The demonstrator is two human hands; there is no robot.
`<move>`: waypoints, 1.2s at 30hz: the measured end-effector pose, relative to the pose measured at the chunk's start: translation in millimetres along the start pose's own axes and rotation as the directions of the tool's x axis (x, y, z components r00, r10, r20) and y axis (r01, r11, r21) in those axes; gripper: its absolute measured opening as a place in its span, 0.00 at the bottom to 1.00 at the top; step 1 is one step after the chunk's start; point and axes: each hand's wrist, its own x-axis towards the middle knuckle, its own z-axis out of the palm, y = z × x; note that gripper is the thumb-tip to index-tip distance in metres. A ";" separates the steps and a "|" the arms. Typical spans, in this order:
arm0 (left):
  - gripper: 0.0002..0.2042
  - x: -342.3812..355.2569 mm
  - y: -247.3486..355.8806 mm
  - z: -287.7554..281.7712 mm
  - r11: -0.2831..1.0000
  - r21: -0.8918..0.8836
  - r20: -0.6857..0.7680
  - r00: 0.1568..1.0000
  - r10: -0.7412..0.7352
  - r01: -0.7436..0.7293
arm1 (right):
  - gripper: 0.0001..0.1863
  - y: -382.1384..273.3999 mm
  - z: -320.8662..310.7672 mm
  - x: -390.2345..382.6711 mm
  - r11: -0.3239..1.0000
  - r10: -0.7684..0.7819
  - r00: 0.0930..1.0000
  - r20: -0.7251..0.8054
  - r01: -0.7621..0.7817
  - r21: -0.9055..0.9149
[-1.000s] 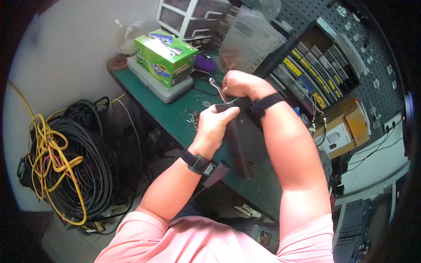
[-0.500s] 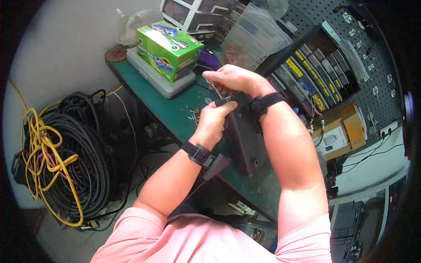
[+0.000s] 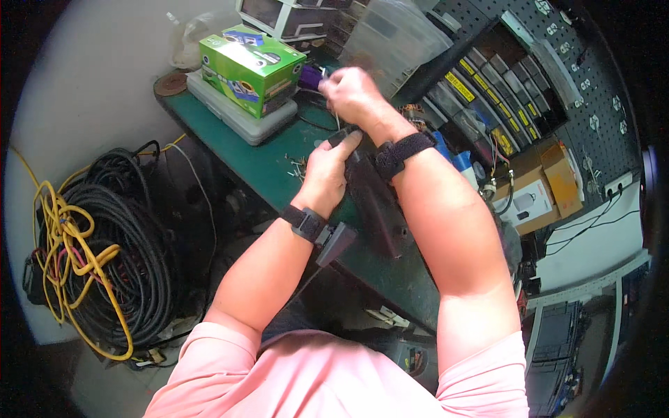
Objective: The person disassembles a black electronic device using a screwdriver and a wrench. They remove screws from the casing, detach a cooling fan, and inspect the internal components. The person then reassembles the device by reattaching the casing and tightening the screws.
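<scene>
My left hand [image 3: 325, 174] is wrapped round the near-left end of a long dark block-shaped piece [image 3: 376, 202], its thumb lying on top. The piece slants across the green bench toward me. Just above that end is my right hand [image 3: 354, 96], its fingers closed and a little blurred. A thin metal rod [image 3: 338, 121], apparently a hand tool, runs down from the fingers toward the block's end; its exact kind cannot be made out. Beside my left hand lies a scatter of small screws [image 3: 296, 167].
The green bench [image 3: 230, 157] carries a grey plastic case [image 3: 265, 125] with a green box [image 3: 254, 70] on it. Storage bins [image 3: 481, 97] and a cardboard box [image 3: 536, 188] stand at right. Coiled black cable [image 3: 132, 258] with yellow cord [image 3: 70, 258] lies at left.
My right hand has risen away from the block's end and swung up, with the rod still below its fingers. My left hand keeps its grip; the whole view has shifted slightly.
</scene>
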 end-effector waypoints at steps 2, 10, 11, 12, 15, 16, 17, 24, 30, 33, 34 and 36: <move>0.09 -0.3 -3.5 1.8 1.000 0.007 -0.009 1.000 -0.015 0.015 | 0.13 12.0 -7.5 7.2 0.941 -0.020 0.969 -0.245 0.101 0.324; 0.13 1.7 5.9 -10.7 0.932 0.345 -0.144 0.988 -0.062 0.109 | 0.13 22.9 -83.2 -78.6 0.950 -0.309 0.907 -0.287 0.309 -0.045; 0.14 -0.5 7.3 -6.6 0.925 0.362 -0.171 0.984 -0.056 0.115 | 0.13 32.3 -87.9 -95.6 0.958 -0.286 0.922 -0.261 0.279 -0.064; 0.14 -3.8 6.8 -0.7 0.916 0.381 -0.196 0.979 -0.054 0.127 | 0.12 41.7 -92.5 -114.5 0.973 -0.223 0.939 -0.261 0.230 -0.004; 0.14 -7.5 5.7 4.2 0.917 0.379 -0.220 0.975 -0.045 0.127 | 0.11 57.5 -104.0 -165.1 0.988 -0.059 0.972 -0.229 0.090 0.127; 0.14 -8.7 8.9 5.9 0.914 0.381 -0.213 0.975 -0.058 0.138 | 0.11 57.3 -110.3 -182.7 0.991 -0.007 0.978 -0.208 0.035 0.130; 0.15 -9.5 11.2 7.5 0.912 0.383 -0.207 0.976 -0.072 0.148 | 0.11 58.9 -114.9 -199.5 0.991 0.044 0.981 -0.186 -0.020 0.132; 0.10 -7.1 1.1 17.2 0.936 0.348 -0.112 0.994 -0.013 0.052 | 0.10 83.9 -117.2 -298.5 0.976 0.166 0.978 -0.127 -0.145 0.163; 0.11 -14.3 -6.4 43.6 0.909 0.405 0.092 0.994 0.065 -0.097 | 0.12 100.5 -118.5 -354.2 0.933 0.300 0.946 -0.123 -0.264 0.246; 0.11 -28.9 -16.0 77.3 0.828 0.527 0.194 0.975 0.105 -0.194 | 0.13 120.4 -120.4 -378.1 0.926 0.312 0.936 -0.162 -0.261 0.274; 0.11 -33.4 -18.9 86.1 0.788 0.575 0.233 0.967 0.102 -0.222 | 0.13 125.7 -121.4 -385.1 0.919 0.321 0.931 -0.176 -0.261 0.297; 0.11 -51.8 -29.7 106.6 0.667 0.672 0.316 0.939 0.134 -0.322 | 0.13 131.2 -124.3 -397.4 0.905 0.342 0.916 -0.209 -0.260 0.337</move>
